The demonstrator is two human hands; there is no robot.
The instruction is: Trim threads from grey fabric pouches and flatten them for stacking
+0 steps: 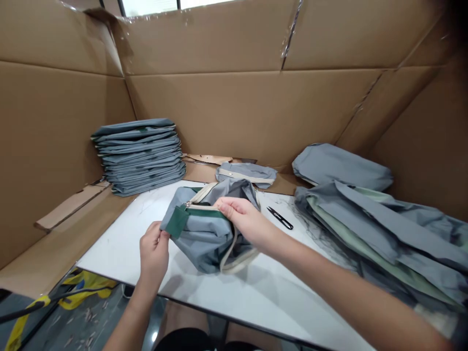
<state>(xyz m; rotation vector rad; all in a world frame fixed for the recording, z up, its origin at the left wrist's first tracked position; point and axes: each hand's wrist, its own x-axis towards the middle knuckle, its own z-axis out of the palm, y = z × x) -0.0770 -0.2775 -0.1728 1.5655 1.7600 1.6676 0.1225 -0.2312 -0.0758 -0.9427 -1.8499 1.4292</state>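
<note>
A blue-grey fabric pouch (204, 239) with a cream zipper hangs between my hands, just over the white table. My left hand (155, 248) is closed, pinching the pouch's left corner beside a dark green tab (176, 222). With its fingers closed, my right hand (243, 217) grips the zipper edge at the pouch's opening. The metal zipper pull (188, 204) shows near the green tab. Part of the grey lining is visible inside the opening. Black thread snips (280, 218) lie on the table to the right of my right hand.
A tall stack of folded blue-grey pouches (142, 158) stands at the back left. Another grey piece with a cream strip (246, 174) lies behind my hands. Loose grey and pale green fabric pieces (365, 224) heap up on the right. Cardboard walls (226, 107) enclose the white table (120, 243).
</note>
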